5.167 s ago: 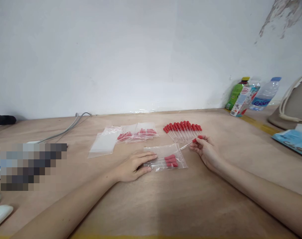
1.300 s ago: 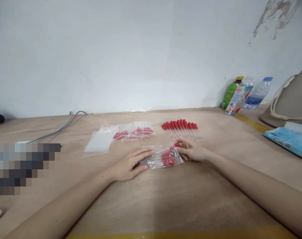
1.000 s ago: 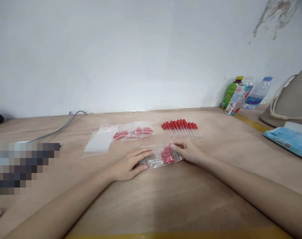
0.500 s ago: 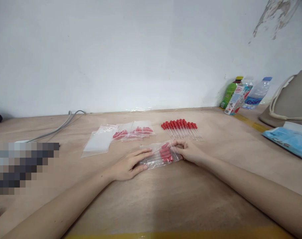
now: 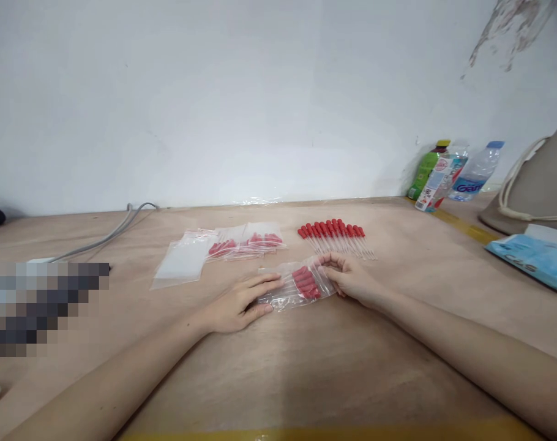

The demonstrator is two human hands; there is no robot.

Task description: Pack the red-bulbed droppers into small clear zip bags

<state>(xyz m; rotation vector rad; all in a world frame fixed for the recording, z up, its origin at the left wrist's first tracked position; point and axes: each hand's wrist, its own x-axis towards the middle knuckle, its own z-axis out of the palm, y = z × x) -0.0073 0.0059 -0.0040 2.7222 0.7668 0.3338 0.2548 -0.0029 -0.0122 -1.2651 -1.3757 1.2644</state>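
A clear plastic zip bag (image 5: 283,300) lies on the table in front of me, with several red-bulbed droppers (image 5: 306,283) inside, their bulbs toward the right end. My left hand (image 5: 242,301) rests on the bag's left end, fingers stretched out and apart. At the bag's right end, my right hand (image 5: 345,277) pinches the plastic edge between thumb and fingers. Just beyond that hand, a row of loose droppers (image 5: 333,236) lies with red bulbs pointing away from me. Filled bags (image 5: 248,242) lie overlapped to their left, beside a stack of flat bags (image 5: 180,260).
Bottles (image 5: 437,177), a blue packet (image 5: 535,260) and a grey-beige bag (image 5: 535,184) are on the right. A grey cable (image 5: 104,241) runs along the left, near a pixelated object (image 5: 40,306). Yellow tape (image 5: 328,430) follows the table's front edge.
The droppers in the bag sit more evenly lined up, their bulbs slightly farther left. My right hand has shifted a little at the bag's edge. The left hand stays in place.
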